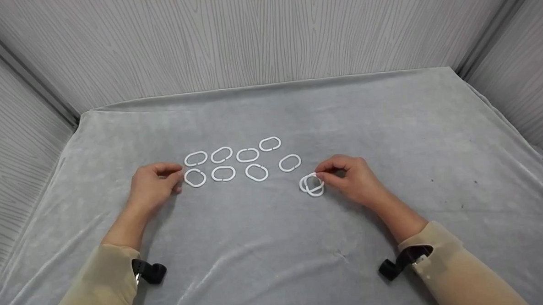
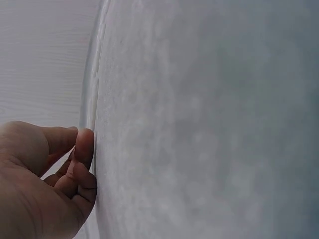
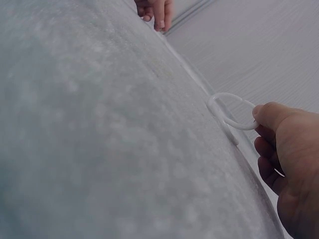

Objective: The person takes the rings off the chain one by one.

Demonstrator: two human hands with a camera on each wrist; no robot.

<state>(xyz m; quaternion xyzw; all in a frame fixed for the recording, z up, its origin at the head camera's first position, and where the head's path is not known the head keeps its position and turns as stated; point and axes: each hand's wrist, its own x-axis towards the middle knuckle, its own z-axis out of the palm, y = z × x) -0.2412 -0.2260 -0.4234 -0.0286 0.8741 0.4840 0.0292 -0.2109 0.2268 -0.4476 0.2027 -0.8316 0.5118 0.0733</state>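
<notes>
My right hand (image 1: 353,178) pinches the rim of a white oval shower curtain ring (image 3: 232,94) between thumb and finger. In the right wrist view this ring is tilted up from the cloth, crossing over a second white ring (image 3: 230,135) that lies flat. On the left, my left hand (image 1: 154,185) rests at the near end of the rows, its fingers loosely curled. Its fingertips are right beside the rim of the lower leftmost ring (image 1: 186,178); no ring shows between the fingers in the left wrist view.
Several more white rings, including one at the top (image 1: 260,146) and one nearer the right hand (image 1: 281,166), lie spread in two loose rows. A wrinkled grey cloth (image 1: 257,245) covers the table. Wood-patterned panels (image 1: 248,39) stand behind and at both sides.
</notes>
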